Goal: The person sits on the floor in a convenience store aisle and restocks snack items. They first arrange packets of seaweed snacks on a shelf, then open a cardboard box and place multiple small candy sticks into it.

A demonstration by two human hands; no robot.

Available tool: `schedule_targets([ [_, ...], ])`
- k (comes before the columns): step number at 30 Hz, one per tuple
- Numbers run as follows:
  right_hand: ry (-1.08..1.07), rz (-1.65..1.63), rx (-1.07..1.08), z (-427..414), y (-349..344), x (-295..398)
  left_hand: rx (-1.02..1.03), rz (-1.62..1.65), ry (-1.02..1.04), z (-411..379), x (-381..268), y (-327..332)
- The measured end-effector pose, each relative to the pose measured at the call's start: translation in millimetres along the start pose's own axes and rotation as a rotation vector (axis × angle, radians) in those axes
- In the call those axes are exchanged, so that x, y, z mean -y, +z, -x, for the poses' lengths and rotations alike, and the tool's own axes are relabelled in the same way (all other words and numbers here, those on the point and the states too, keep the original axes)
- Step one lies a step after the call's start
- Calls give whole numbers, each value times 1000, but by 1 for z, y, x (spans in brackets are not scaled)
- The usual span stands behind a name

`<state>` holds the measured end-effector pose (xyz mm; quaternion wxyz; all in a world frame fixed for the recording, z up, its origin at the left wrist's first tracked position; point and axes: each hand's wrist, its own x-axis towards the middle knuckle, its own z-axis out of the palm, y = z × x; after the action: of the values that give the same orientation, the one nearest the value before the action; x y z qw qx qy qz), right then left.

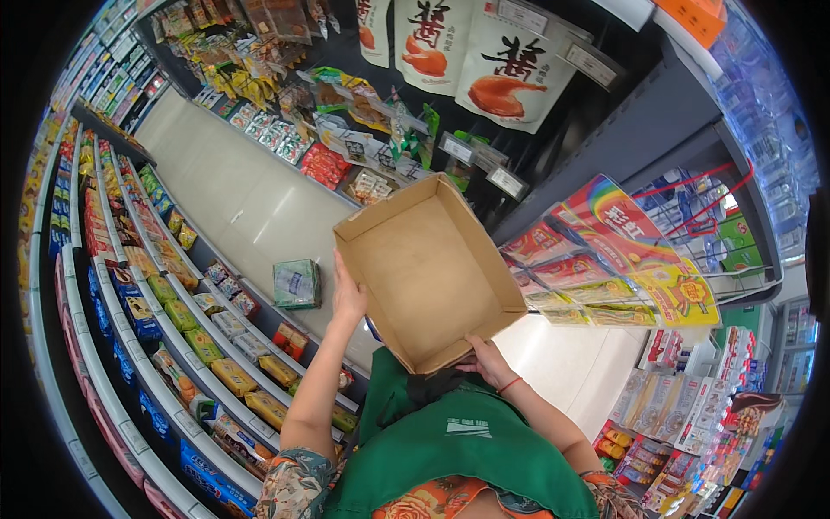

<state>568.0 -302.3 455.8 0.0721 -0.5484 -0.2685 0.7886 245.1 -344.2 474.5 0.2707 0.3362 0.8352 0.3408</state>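
An open shallow cardboard box (431,269) is held tilted in front of my green apron (467,447), and its bare inside faces me. At its left side my left hand (349,292) grips the wall, with the thumb near the edge and part of the fingers hidden behind the board. My right hand (486,363) holds the lower right corner, its thumb on the rim and some fingers underneath. A red string circles my right wrist.
Curved shelves of packaged snacks (227,376) line the left. A green package (296,284) sits on the aisle floor (259,194). Hanging food pouches (512,84) fill the rack ahead. A wire rack of candy packs (609,272) juts out at right, above stacked drink cartons (661,402).
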Motion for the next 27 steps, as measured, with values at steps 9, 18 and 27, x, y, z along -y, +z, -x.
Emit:
schedule_targets([
  [9, -203, 408, -150, 49, -45, 39, 25, -491, 428, 94, -81, 58],
  [18, -567, 517, -329, 29, -76, 33, 792, -502, 199, 134, -106, 112],
  [27, -562, 637, -230, 20, -64, 20, 675, -493, 302, 140, -70, 96],
])
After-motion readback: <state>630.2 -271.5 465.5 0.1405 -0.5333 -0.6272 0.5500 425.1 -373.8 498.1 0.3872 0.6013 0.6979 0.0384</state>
